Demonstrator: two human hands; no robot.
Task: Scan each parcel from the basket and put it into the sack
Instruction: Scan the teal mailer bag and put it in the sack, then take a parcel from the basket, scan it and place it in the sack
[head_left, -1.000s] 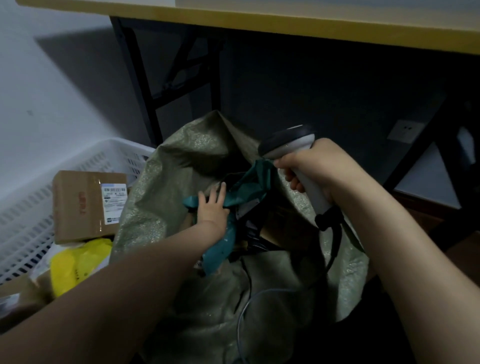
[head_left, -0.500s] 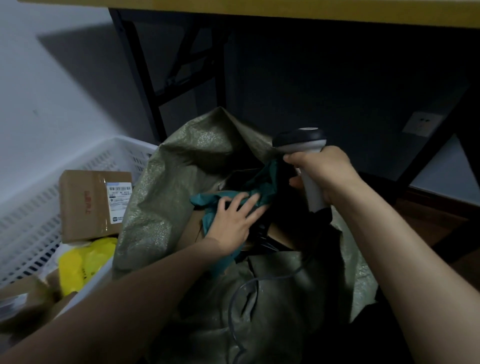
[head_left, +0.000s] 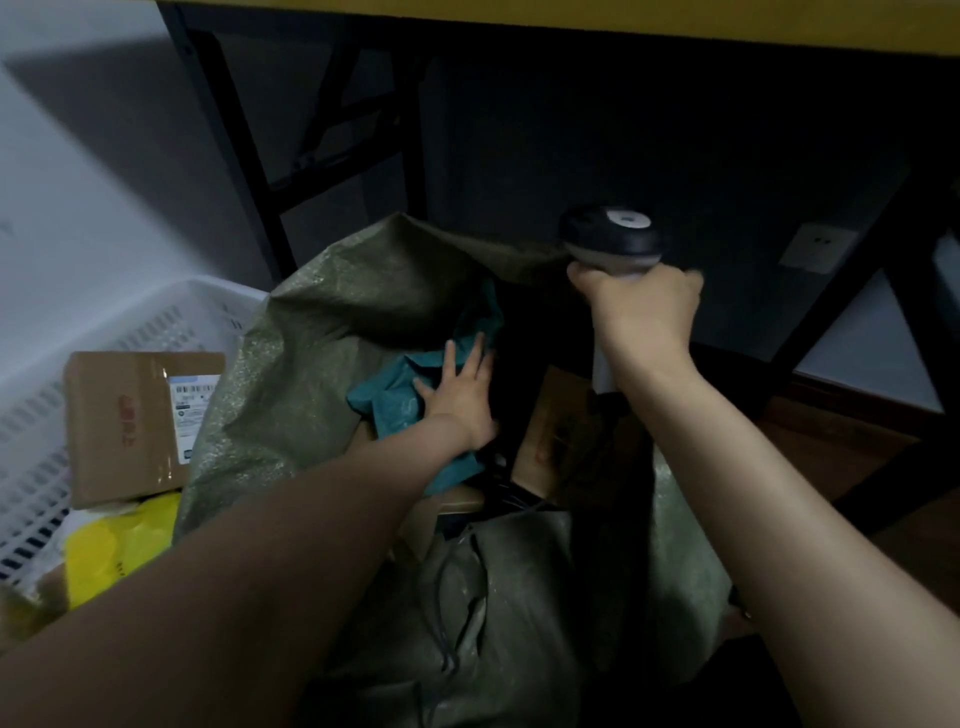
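You were looking under a desk (head_left: 571, 11) with a yellow edge; its black metal legs (head_left: 231, 156) stood in front of a white wall (head_left: 78, 218). To your right, a wall socket (head_left: 818, 248) sat on the darker wall, and brown wooden floor (head_left: 841, 457) showed below it. At your left stood a white slotted basket (head_left: 135, 322) holding 2 parcels in plain sight: a cardboard box (head_left: 119, 431) with its printed label facing up, and a yellow plastic parcel (head_left: 119, 545) just below it, touching its near edge. A green woven sack (head_left: 322, 332) stood open in front of you, its left side slumped against the basket.

Your left hand (head_left: 462, 397) was inside the sack's mouth, fingers spread and lying flat on a teal plastic mailer (head_left: 387, 395). The mailer lay in the left part of the opening, showing to the left of the hand, beyond the fingertips and again under the wrist. Just right of that hand, deeper in the dark, 1 more brown carton (head_left: 558, 415) sat tilted with red marks on its face; they were too dim to read.

Your right hand (head_left: 644, 312) was curled tightly round the pale handle of a barcode scanner (head_left: 610, 236), held upright above the sack's far right rim, its black head topmost. A thin grey cable (head_left: 441, 597) trailed down the sack's near side; I could not tell where it ended.
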